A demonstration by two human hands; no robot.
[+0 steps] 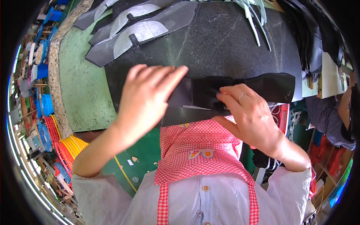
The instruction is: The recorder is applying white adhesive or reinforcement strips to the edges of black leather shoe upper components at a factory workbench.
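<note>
A long black piece of leather-like sheet [272, 85] lies crosswise near the front edge of a dark work board [225, 48]. Over its left end is my left hand [148, 93], fingers stretched out to the right; whether the palm presses on the piece is hidden. My right hand [251, 114], with a ring on one finger, has its bent fingers on the middle of the piece. Its thumb sits at the near edge, and dark material shows between thumb and fingertips. A thin pale edge shows along the near side between my hands.
Grey-black cut pieces with silver patches [140, 30] overlap at the back left. White strips [255, 22] hang over the board's far side, and dark sheets [311, 37] are stacked at right. Yellow and red baskets [69, 148] stand left. Another person's clothed body [330, 116] is at right.
</note>
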